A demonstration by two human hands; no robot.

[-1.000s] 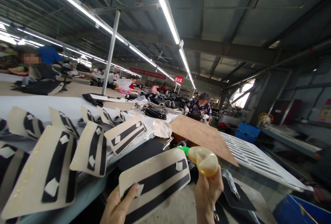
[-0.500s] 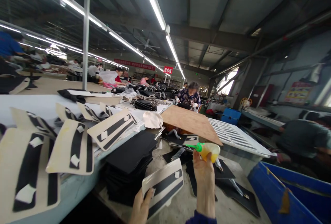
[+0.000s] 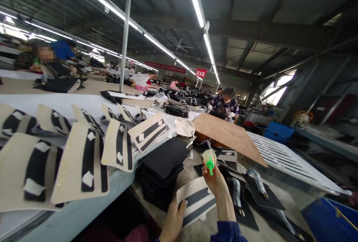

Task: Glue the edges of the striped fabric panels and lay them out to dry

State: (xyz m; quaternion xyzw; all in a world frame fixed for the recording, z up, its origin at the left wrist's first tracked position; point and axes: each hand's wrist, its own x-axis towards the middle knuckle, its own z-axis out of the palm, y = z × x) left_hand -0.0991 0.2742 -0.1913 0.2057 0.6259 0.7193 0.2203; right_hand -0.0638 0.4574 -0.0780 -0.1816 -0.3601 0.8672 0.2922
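Note:
My left hand (image 3: 173,217) grips the lower left edge of a beige panel (image 3: 192,189) with dark stripes, thumb on its face. My right hand (image 3: 214,178) is wrapped round a squeeze bottle (image 3: 208,155) of yellowish liquid. The bottle's green nozzle (image 3: 210,168) points down toward the panel; I cannot tell whether it touches. Left of my hands rises a stack of black panels (image 3: 165,160). Dark pieces with wrapped metal fittings (image 3: 261,186) lie to the right.
Several striped beige panels (image 3: 117,145) stand or lean along the white table (image 3: 112,186) at left. A brown board (image 3: 223,134) and a white slatted surface (image 3: 291,160) extend behind. At the far right is a blue bin (image 3: 330,219). A co-worker (image 3: 225,104) bends over work beyond the board.
My right hand has turned the bottle from sideways, nozzle left, to nozzle down, over the panel's upper edge. My left hand still holds the panel. The view has swung left.

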